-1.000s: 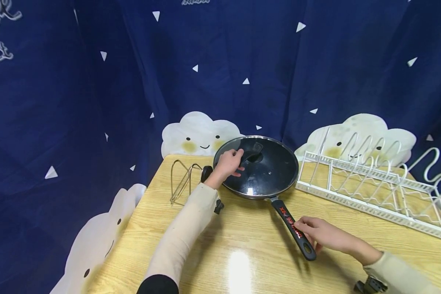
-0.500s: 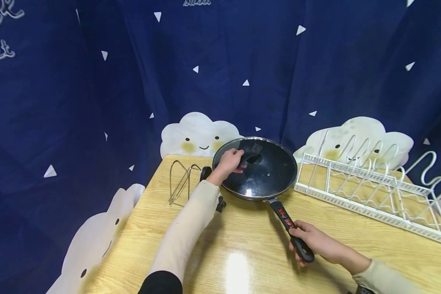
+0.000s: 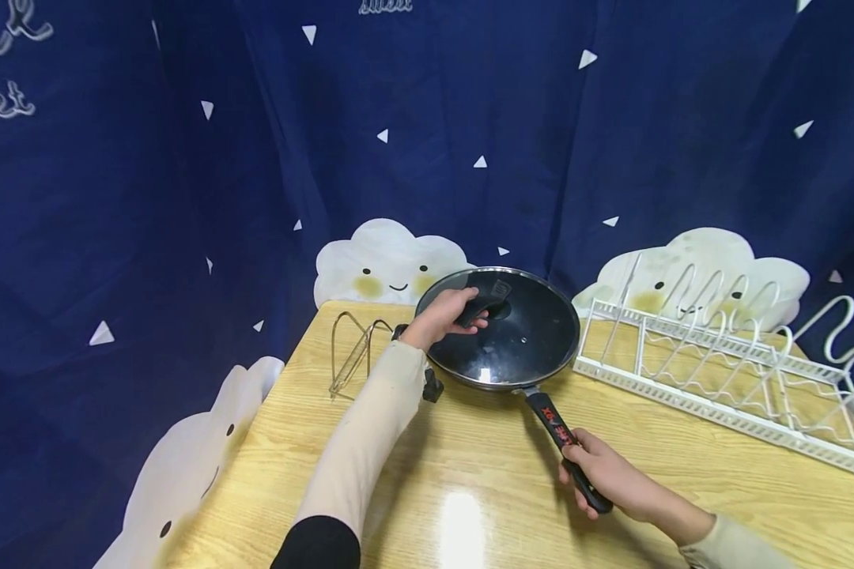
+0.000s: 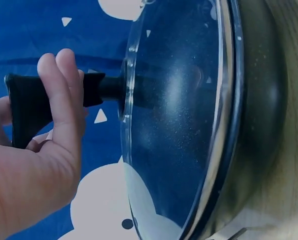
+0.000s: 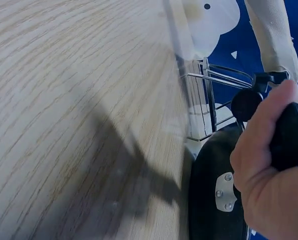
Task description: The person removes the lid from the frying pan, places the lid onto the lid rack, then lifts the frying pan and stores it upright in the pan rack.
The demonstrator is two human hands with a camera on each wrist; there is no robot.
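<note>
A dark frying pan (image 4: 261, 105) stands on the table with a glass lid (image 3: 523, 352) over it. My left hand (image 3: 443, 316) grips the black lid handle (image 4: 29, 102); in the left wrist view, fingers are curled round it from the side. The lid sits on the pan's rim. My right hand (image 3: 615, 478) holds the black pan handle (image 3: 549, 415), which carries red lettering and points toward me. Seen from the right wrist, that hand (image 5: 271, 185) wraps the handle, and a riveted metal plate (image 5: 225, 192) shows on the pan's side.
To the right of the pan stands a long white wire rack (image 3: 690, 391) with upright loops, close to the pan's rim. A small metal wire stand (image 3: 352, 356) is at the left, beside my left forearm. Behind the wooden table (image 3: 413, 506) hangs a dark blue curtain (image 3: 398, 182).
My right hand has gone from lightly touching the pan handle to wrapping round it. The left hand's fingers have closed further round the lid handle. Pan and lid look about where they were.
</note>
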